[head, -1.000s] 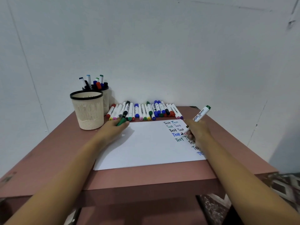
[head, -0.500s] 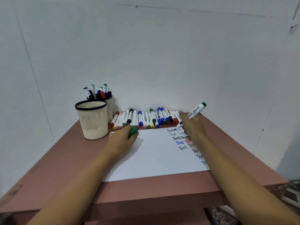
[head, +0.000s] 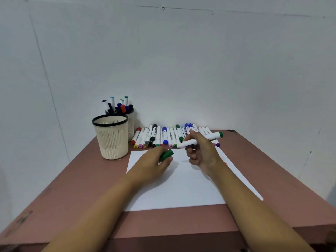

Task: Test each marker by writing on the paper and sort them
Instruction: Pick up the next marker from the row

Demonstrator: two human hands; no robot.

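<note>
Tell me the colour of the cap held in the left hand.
Dark green. The cap in the left hand shows clearly in the head view.

Markers [head: 163, 137] are lining the paper's [head: 178, 188] far edge, two cups [head: 111, 137] are standing beyond its left corner; desk [head: 81, 188] left of it is lying open.

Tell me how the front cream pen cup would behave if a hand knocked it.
The front cream cup is probably light: its walls are slotted and nothing shows above its rim, unlike the cup behind. It tapers towards its base, so a knock near the rim could tip it; a low push would likely slide it on the table.
</note>
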